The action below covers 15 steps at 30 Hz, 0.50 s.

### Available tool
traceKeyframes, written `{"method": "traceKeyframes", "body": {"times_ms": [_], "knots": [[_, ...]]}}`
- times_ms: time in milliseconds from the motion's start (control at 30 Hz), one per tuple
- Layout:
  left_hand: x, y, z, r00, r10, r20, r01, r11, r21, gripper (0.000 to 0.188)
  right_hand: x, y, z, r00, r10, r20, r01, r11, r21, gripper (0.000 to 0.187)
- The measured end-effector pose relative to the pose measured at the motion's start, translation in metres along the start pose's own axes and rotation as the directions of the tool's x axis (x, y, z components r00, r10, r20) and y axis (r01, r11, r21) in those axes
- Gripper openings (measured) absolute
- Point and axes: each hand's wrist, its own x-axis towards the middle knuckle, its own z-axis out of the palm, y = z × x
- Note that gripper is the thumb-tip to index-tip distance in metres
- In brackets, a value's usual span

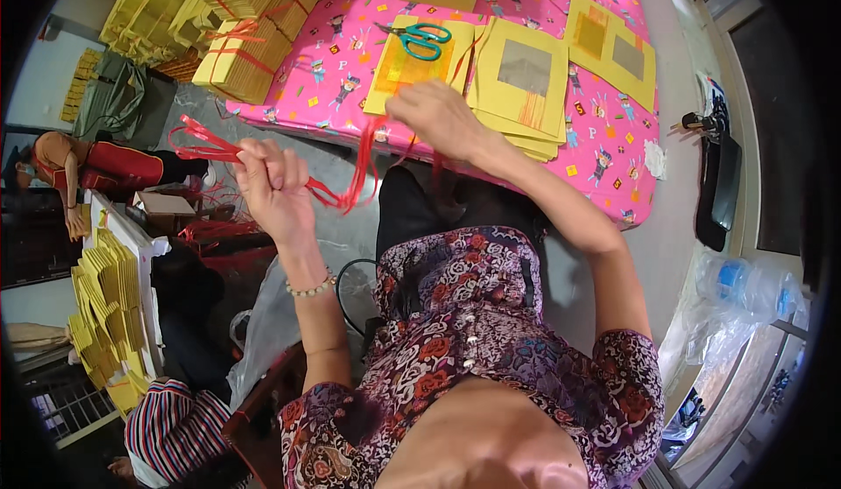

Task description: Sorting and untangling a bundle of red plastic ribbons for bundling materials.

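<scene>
My left hand (277,187) is closed in a fist round a bunch of red plastic ribbon (361,173), whose looped ends stick out past the thumb. The strands sag across to my right hand (438,121), its fingers curled and pressed together on the ribbon at the table's near edge. Just beyond that hand lies a stack of yellow paper (378,95) with an orange printed panel. Teal-handled scissors (425,40) rest on top of it. Close by on the right sits another yellow paper stack (491,86) bearing a silver square.
Pink patterned cloth (342,46) covers the table. More yellow sheets (644,73) lie at right, and tied yellow bundles (241,60) stand at far left. Two other people work at left, one in a red apron (123,166), one in a striped top (180,432). Plastic bottles (745,287) are at right.
</scene>
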Motion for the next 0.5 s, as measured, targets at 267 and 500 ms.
{"method": "traceKeyframes", "body": {"times_ms": [267,500], "knots": [[-0.010,0.015,-0.013,0.996,0.073,0.047,-0.076,0.995,0.057,0.017,0.042,0.015,-0.035,0.840,0.198,-0.505,-0.213,0.977,0.028,0.009],[-0.009,0.023,-0.020,0.997,0.028,0.074,-0.022,0.997,-0.074,0.019,0.029,-0.011,-0.039,0.870,0.285,-0.402,-0.203,0.951,0.235,0.011]]}}
